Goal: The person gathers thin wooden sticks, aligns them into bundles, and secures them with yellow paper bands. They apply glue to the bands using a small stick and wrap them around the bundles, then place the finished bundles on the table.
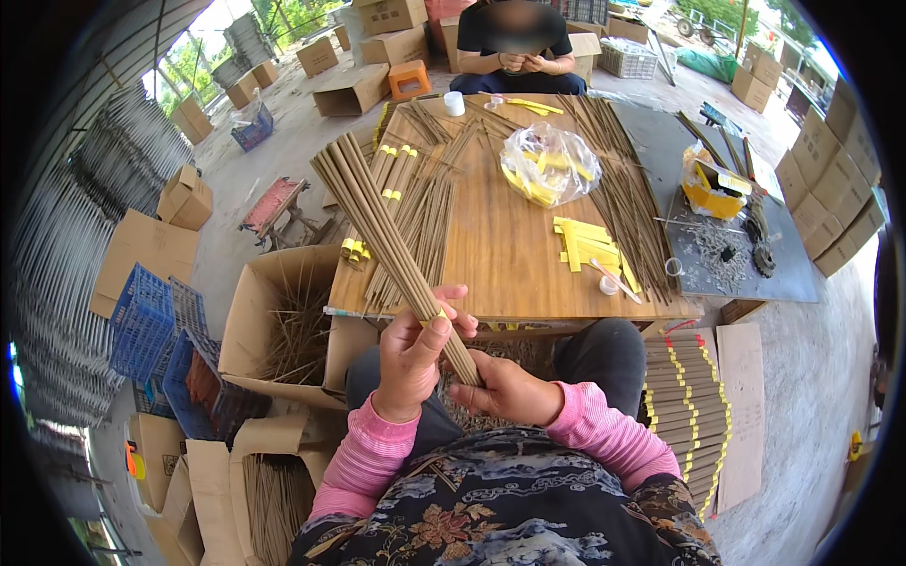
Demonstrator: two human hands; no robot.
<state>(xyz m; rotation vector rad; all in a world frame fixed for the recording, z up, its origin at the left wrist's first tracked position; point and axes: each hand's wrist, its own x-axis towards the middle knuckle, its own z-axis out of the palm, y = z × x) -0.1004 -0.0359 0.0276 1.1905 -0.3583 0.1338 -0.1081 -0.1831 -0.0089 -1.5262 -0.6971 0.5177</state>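
A bundle of thin brown incense sticks (370, 208) slants up and to the left over the near edge of the table. My left hand (411, 354) is closed around its lower part, where a bit of yellow paper band (441, 315) shows by the thumb. Lower down, the fingers of my right hand (514, 390) wrap the bottom end of the same bundle. Loose sticks (420, 222) lie on the wooden table (500, 264) just beyond. Further right are a stack of yellow paper strips (590, 247) and a white brush-like stick (615, 280) beside a small white tub (609, 285).
A clear bag (550, 165) of yellow paper lies mid-table. Yellow-banded bundles (708, 415) are stacked low at my right. Cardboard boxes (274, 321) of sticks and blue crates (156, 316) stand at left. Across the table sits another person (514, 47), hands together.
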